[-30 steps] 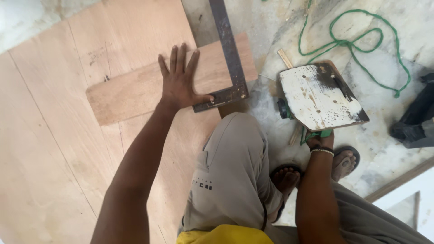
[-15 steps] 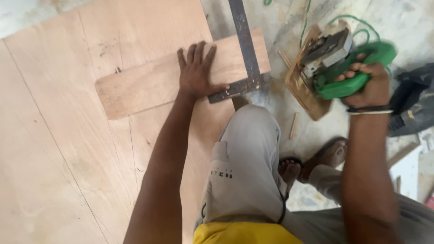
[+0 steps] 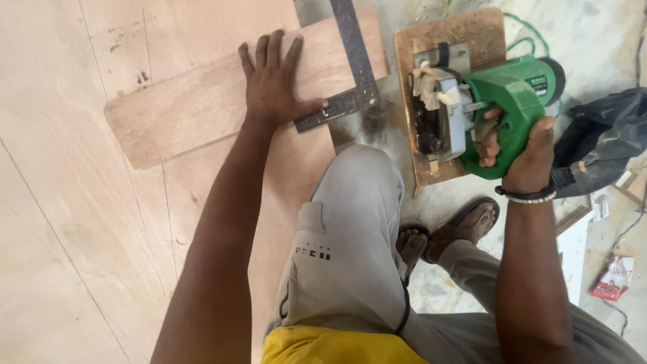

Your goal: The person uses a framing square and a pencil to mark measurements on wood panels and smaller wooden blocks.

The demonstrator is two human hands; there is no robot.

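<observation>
My left hand (image 3: 275, 81) lies flat, fingers spread, on a narrow wooden board (image 3: 182, 111) that rests across a large plywood sheet (image 3: 67, 222). Its thumb touches the short arm of a metal carpenter's square (image 3: 354, 74) laid over the board's right end. My right hand (image 3: 522, 152) grips the handle of a green circular saw (image 3: 499, 101) mounted on a wooden base plate (image 3: 448, 40). The saw is upright, just right of the board's end and the square.
My bent knee in grey trousers (image 3: 350, 222) sits between my arms, with sandalled feet (image 3: 465, 226) on the dusty concrete floor. A green cord (image 3: 526, 44) trails behind the saw. A black bag (image 3: 603, 141) and small scraps (image 3: 613, 280) lie at the right.
My right hand lifted the saw from the floor, turned it base-down, and brought it left toward the board's end. My left hand stayed pressed on the board and square.
</observation>
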